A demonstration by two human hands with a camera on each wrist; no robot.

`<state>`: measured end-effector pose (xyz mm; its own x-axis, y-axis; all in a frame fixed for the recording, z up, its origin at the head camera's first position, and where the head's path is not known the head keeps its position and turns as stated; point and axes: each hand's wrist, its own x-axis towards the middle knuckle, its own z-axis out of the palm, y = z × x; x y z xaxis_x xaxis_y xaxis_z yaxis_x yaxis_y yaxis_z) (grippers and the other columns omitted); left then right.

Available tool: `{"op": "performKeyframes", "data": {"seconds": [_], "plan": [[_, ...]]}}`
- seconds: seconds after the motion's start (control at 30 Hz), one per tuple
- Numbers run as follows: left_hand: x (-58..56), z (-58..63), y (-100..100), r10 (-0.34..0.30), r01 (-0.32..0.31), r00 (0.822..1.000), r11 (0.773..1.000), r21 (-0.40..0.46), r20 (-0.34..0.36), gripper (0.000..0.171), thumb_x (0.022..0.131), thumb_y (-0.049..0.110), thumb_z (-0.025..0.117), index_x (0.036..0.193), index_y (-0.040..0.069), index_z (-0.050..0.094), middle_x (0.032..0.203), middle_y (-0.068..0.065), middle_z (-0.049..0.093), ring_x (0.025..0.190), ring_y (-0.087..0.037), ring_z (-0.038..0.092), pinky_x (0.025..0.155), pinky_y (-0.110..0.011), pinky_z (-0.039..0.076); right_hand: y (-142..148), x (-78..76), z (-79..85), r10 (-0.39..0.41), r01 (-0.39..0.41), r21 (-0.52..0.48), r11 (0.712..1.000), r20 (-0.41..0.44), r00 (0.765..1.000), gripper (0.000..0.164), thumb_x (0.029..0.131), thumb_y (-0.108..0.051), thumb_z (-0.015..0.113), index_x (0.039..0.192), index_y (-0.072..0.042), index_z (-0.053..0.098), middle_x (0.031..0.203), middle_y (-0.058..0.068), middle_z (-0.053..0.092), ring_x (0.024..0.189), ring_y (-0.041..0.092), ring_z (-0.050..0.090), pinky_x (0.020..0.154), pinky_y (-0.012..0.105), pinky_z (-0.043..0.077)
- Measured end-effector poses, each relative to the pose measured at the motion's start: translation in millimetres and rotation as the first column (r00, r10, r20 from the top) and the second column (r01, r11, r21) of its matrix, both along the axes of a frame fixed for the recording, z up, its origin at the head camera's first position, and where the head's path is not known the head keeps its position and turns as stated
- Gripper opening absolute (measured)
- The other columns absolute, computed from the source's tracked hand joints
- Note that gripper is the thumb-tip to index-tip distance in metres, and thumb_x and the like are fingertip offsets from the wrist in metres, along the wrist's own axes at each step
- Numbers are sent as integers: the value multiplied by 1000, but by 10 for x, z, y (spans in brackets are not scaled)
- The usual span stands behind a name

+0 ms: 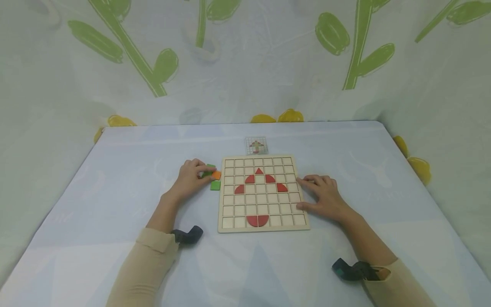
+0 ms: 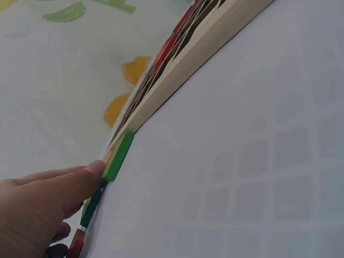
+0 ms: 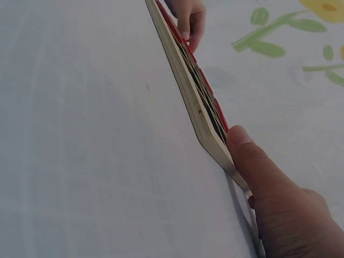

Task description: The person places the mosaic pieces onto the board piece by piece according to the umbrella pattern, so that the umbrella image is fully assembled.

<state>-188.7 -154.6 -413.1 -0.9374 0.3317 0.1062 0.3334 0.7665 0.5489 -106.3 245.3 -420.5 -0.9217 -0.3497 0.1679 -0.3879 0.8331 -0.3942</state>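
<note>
A square wooden grid board (image 1: 262,231) lies flat, with red pieces in some cells: a triangle (image 1: 259,171) and several quarter circles (image 1: 263,220). Beside its left edge, my left hand (image 1: 189,175) pinches an orange tile (image 1: 216,175) between thumb and forefinger. Green tiles (image 1: 215,185) lie around those fingertips; one green tile (image 2: 117,157) stands out in the left wrist view. My right hand (image 1: 324,195) rests at the board's right edge, thumb and forefinger spread apart and touching it. In the right wrist view the thumb (image 3: 252,156) lies on the rim.
Just behind the board is a small pattern card (image 1: 256,145) with a red and tan figure. All of this stands on a pale table (image 1: 345,157), backed by a cloth (image 1: 249,76) with green leaves. Dark wrist mounts (image 1: 188,235) sit on both forearms.
</note>
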Motion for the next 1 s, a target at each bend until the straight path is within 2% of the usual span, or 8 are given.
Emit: {"op": "performKeyframes", "data": {"seconds": [0.37, 0.63, 1.0], "plan": [[25, 4, 20, -10, 8, 996, 1000, -22, -93, 31, 82, 28, 73, 107, 10, 72, 96, -7, 55, 91, -24, 42, 81, -39, 31, 2, -2, 19, 11, -11, 0, 1000, 2, 1000, 72, 76, -43, 73, 136, -10, 51, 126, 13, 49, 112, 33, 38, 89, 50, 24], [52, 17, 51, 26, -27, 996, 1000, -8, -82, 33, 82, 28, 74, 107, 7, 70, 97, -7, 55, 94, -25, 41, 82, -38, 31, 13, -22, -10, 9, -9, 6, 1000, 0, 1000, 72, 76, -45, 73, 136, -11, 51, 126, 12, 50, 112, 34, 38, 88, 50, 24], [101, 67, 121, 11, -9, 996, 1000, 21, -86, 33, 81, 30, 74, 104, 7, 70, 96, -6, 55, 94, -24, 41, 82, -37, 32, 4, -20, -15, 6, -6, 8, 1000, -4, 1000, 72, 75, -44, 73, 135, -11, 52, 126, 13, 50, 112, 34, 39, 89, 52, 24]]}}
